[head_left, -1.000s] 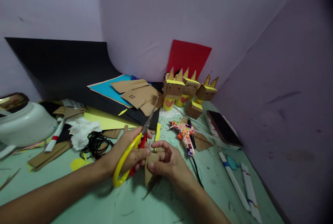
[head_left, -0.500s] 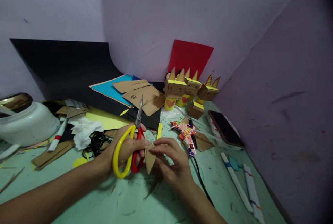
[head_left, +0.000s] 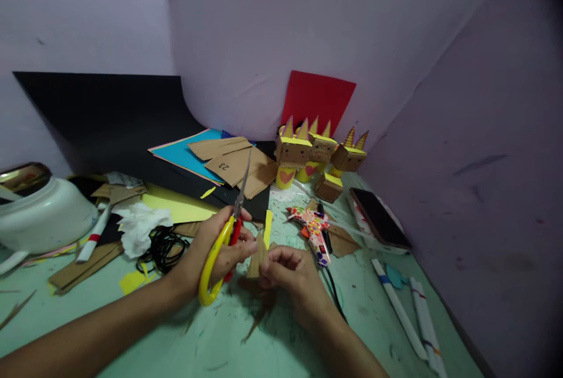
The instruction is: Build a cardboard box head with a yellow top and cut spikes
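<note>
Scissors (head_left: 216, 258) with one yellow and one red handle rest in my left hand (head_left: 224, 249), their blades pointing up and away from me. The fingers of that hand are curled around the handles, and its thumb reaches toward a small piece of cardboard (head_left: 256, 261). My right hand (head_left: 285, 272) pinches this brown piece by its right side, between thumb and fingertips. A yellow paper strip (head_left: 268, 228) lies on the table just beyond it. Dark scraps (head_left: 259, 313) lie beneath the hands.
A floral glue gun (head_left: 312, 228) lies right of my hands, its cord running toward me. Behind it stand cardboard figures (head_left: 294, 152) with horns. Farther right are a phone (head_left: 380, 217) and white markers (head_left: 398, 307). Black cord (head_left: 162, 249), crumpled tissue (head_left: 141, 225) and a white pot (head_left: 44, 214) sit left.
The cardboard piece has been turned, its wider end now toward me instead of its point. My right fingers have closed in on its side. The scissors have tilted slightly right.
</note>
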A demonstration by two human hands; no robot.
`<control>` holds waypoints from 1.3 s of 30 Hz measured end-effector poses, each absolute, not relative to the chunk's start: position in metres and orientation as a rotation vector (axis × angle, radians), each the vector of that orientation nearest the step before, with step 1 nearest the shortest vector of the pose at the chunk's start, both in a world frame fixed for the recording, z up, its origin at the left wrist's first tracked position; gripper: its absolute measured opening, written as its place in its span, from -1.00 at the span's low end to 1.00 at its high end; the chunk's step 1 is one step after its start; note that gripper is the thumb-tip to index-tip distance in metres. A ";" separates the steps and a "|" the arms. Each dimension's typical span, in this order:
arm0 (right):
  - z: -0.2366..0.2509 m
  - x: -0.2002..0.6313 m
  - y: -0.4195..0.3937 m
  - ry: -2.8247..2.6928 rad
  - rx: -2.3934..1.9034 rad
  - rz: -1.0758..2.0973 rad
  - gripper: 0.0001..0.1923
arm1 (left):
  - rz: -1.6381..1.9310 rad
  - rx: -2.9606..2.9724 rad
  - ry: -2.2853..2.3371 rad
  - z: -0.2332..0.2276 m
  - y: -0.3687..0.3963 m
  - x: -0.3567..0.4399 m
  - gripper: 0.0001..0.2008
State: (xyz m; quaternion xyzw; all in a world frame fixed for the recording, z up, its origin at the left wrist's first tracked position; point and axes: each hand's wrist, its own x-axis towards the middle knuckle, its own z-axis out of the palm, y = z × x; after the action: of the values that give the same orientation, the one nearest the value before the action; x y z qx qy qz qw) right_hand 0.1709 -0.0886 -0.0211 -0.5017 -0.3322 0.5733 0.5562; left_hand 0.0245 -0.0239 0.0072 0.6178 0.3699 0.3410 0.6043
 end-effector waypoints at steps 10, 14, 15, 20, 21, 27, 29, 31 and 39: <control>-0.026 0.166 -0.090 -0.900 -1.191 1.369 -0.67 | 0.846 1.291 0.799 -0.002 -0.021 0.025 -0.64; -0.024 0.166 -0.091 -0.924 -1.157 1.360 -0.69 | 0.865 1.145 0.813 -0.002 -0.021 0.026 -0.60; -0.024 0.167 -0.091 -0.898 -1.143 1.377 -0.70 | 0.865 1.128 0.818 -0.002 -0.020 0.026 -0.60; -0.023 0.171 -0.088 -0.554 -1.105 1.465 -0.71 | 0.805 1.233 0.794 -0.006 -0.017 0.027 -0.61; -0.023 0.172 -0.087 -0.504 -1.104 1.464 -0.71 | 0.785 1.261 0.800 -0.006 -0.017 0.027 -0.61; -0.023 0.171 -0.086 -0.482 -1.122 1.487 -0.68 | 0.678 1.333 0.836 -0.009 -0.023 0.031 -0.57; -0.022 0.169 -0.087 -0.501 -1.127 1.485 -0.67 | 0.696 1.321 0.830 -0.009 -0.025 0.032 -0.55; -0.021 0.168 -0.088 -0.492 -1.099 1.500 -0.62 | 0.743 1.316 0.834 -0.011 -0.025 0.032 -0.57; -0.027 0.167 -0.082 -0.642 -0.838 1.593 -0.47 | 0.766 1.228 0.721 -0.025 -0.025 0.033 -0.41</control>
State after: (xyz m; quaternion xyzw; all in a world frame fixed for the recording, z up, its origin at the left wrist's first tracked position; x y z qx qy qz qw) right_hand 0.1667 -0.0819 -0.0268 -0.3581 -0.2744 0.6807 0.5772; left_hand 0.0331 -0.0247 -0.0249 0.5491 0.3224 0.3428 0.6906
